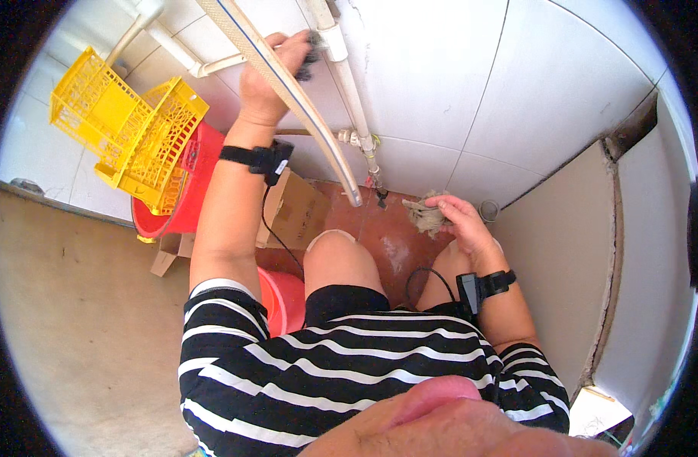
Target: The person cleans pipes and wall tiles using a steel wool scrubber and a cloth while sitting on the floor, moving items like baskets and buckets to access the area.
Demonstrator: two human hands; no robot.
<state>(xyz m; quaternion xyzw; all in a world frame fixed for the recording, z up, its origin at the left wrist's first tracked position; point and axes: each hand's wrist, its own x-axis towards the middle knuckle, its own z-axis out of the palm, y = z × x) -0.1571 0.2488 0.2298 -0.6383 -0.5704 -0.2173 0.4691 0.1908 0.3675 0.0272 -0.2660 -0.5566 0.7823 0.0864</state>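
My left hand point(269, 80) is raised at the tiled wall, its fingers closed around a small dark thing point(310, 57), blurred and partly hidden. That thing is beside a white coupling point(336, 43) on a plastic water pipe point(351, 94); whether they touch is unclear. A braided hose point(294, 100) with a blue stripe hangs in front of this hand. Lower right, above my knee, my right hand point(463, 220) pinches a crumpled grey-brown rag point(429, 217). Between the hands, the pipe runs down past a valve fitting point(351, 137) to a small tap with a red part point(373, 180).
Yellow plastic baskets point(120, 125) lean out of a red bucket point(206, 154) at left. A cardboard box point(300, 211) and a pink bucket point(286, 300) stand near my left leg. Grey panels point(560, 240) line the right side. A round grey pipe end point(489, 210) sits near the wall.
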